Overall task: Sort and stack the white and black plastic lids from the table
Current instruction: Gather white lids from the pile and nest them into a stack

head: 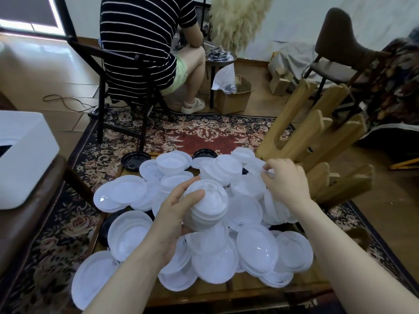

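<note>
**Left hand holds a stack, right hand pinches a lid**

The left hand (pixel 175 214) curls around a stack of white lids (pixel 205 206), thumb over its upper edge and fingers beneath, the forearm rising from seven o'clock. The right hand (pixel 284 180), at two o'clock from the stack, pinches the rim of a single white lid (pixel 255 166) between thumb and fingertips, wrist bent down, forearm coming in from five o'clock. Loose white lids (pixel 257 248) cover the wooden table (pixel 249 285) all around. Two black lids (pixel 135 160) lie at the far edge, near eleven and twelve o'clock. A wooden rack (pixel 317 137) stands at two o'clock.
</note>
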Action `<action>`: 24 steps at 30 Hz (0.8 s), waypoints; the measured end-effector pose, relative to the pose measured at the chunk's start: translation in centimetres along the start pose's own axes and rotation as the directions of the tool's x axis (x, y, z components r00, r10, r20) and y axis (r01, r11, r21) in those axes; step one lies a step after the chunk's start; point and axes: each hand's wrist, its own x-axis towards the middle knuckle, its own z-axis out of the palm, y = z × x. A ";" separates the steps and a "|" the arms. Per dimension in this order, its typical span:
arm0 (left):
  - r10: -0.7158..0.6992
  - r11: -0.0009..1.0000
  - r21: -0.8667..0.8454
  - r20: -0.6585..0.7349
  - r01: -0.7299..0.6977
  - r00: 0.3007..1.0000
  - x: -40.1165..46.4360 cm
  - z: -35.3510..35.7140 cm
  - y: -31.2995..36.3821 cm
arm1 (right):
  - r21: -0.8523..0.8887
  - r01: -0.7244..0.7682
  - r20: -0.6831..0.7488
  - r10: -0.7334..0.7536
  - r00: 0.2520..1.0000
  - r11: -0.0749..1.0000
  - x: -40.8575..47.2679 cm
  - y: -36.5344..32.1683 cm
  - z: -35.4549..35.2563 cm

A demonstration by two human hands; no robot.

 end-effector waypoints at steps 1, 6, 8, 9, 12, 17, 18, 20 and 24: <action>0.001 1.000 0.003 0.003 -0.001 1.000 -0.1 0.1 0.0 | 0.216 -0.065 -0.030 0.073 0.997 0.974 -0.6 -0.4 -1.0; 0.007 1.000 0.008 -0.008 -0.007 1.000 -0.2 0.5 0.0 | 0.844 -0.473 0.513 0.123 0.849 -0.252 -4.8 -3.4 -5.1; 0.004 1.000 0.010 -0.011 -0.004 1.000 -0.3 0.7 -0.1 | 0.685 -0.545 0.602 -0.046 0.797 -0.483 -6.4 -4.0 -5.5; 0.001 1.000 0.015 -0.009 0.000 1.000 -0.3 0.8 -0.2 | 0.640 -0.570 0.620 -0.091 0.779 -0.516 -7.1 -4.3 -5.6; 0.004 1.000 0.010 -0.003 -0.004 1.000 -0.5 0.9 -0.4 | 0.618 -0.616 0.638 -0.147 0.756 -0.488 -8.7 -5.1 -5.3; 0.015 1.000 -0.010 0.006 -0.015 1.000 -0.6 0.8 -0.4 | 0.689 -0.595 0.613 -0.104 0.783 -0.414 -9.0 -5.3 -4.5; 0.020 1.000 -0.006 0.014 -0.020 1.000 -0.7 0.8 -0.5 | 0.697 -0.590 0.604 -0.109 0.789 -0.408 -9.0 -5.4 -4.4; 0.028 1.000 -0.007 0.040 -0.028 0.999 -0.8 1.0 -0.6 | 0.735 -0.586 0.591 -0.102 0.800 -0.340 -9.2 -5.6 -4.4; 0.028 1.000 -0.006 0.080 -0.028 0.996 -0.7 1.1 -0.8 | 0.799 -0.573 0.574 -0.054 0.817 -0.183 -9.8 -5.9 -4.0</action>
